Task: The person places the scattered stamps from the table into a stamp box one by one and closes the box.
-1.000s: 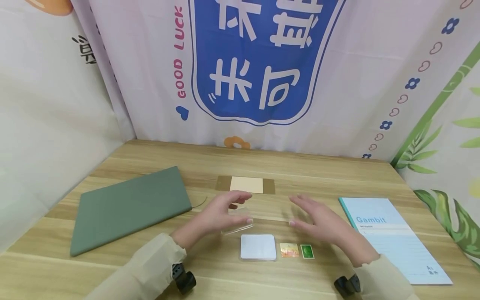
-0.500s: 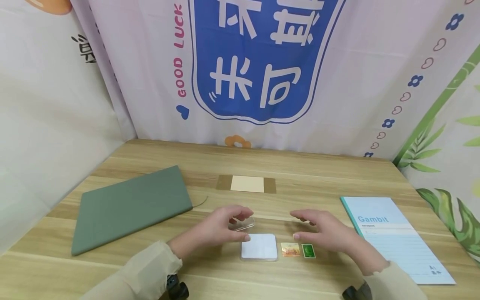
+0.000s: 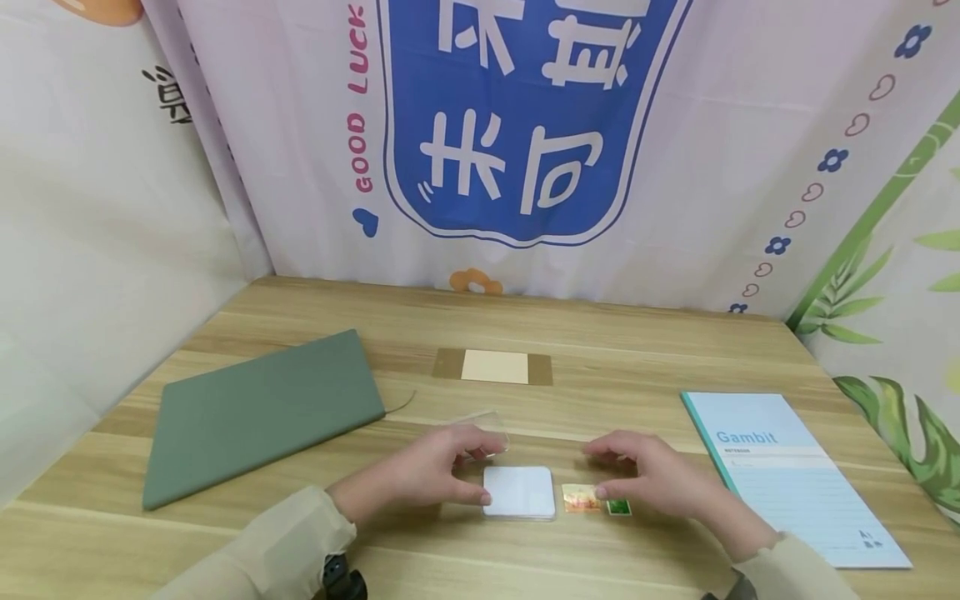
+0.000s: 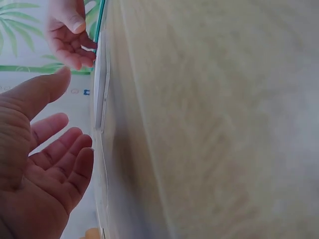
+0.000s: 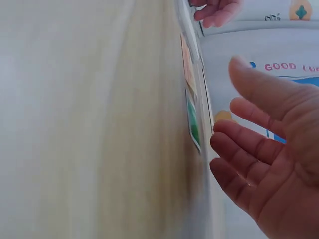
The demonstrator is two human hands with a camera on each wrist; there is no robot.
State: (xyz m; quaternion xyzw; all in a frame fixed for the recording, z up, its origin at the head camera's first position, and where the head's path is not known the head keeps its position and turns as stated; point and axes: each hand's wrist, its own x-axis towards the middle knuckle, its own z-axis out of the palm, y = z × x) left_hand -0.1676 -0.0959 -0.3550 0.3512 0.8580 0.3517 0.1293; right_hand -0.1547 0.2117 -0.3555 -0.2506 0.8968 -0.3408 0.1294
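My left hand [image 3: 420, 468] is low over the table, its thumb tip at the left edge of a white rounded-corner card stack [image 3: 521, 492]. Behind its fingers lies a clear plastic piece [image 3: 487, 421], partly covered by them. In the left wrist view the fingers are loosely bent and hold nothing. My right hand [image 3: 667, 479] hovers to the right, its thumb overlapping a small gold-and-red stamp-like piece [image 3: 580, 497] and a green stamp [image 3: 619, 507]. The right wrist view shows that palm bare, fingers relaxed, beside the green stamp [image 5: 193, 122].
A dark green notebook [image 3: 262, 417] lies at the left, its thin cord reaching right. A pale blue "Gambit" notebook [image 3: 798, 487] is at the right. Further back sits a brown strip with a cream middle [image 3: 495, 367]. Printed curtains [image 3: 315, 150] enclose the wooden table.
Both hands have come down and nearer to the person, the left one uncovering more of the clear piece. The right thumb has moved over the small stamps.
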